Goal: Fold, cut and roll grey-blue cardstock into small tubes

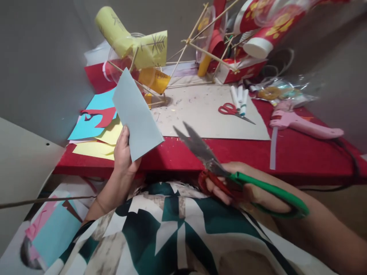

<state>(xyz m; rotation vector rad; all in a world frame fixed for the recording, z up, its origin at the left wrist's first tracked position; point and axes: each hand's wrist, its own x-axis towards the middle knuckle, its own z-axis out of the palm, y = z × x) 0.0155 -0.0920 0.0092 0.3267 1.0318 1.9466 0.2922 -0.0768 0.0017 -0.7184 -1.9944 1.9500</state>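
Note:
My left hand (125,149) grips a pale blue-grey sheet of paper (137,118) by its lower left edge, thumb in front and the other fingers hidden behind it. The sheet is tilted, held up over the table's front edge. In my right hand (229,187) is a large pair of scissors (212,160) with one green and one red handle loop. Their blades are parted and point up and left, toward the paper but apart from it. Nothing is between the blades.
On the red table (183,152) lies a grey board (200,114) with small red scissors (229,109) and several markers (240,97). Coloured paper (94,126) is at left, a pink glue gun (304,124) at right. A stick structure (187,41) stands behind.

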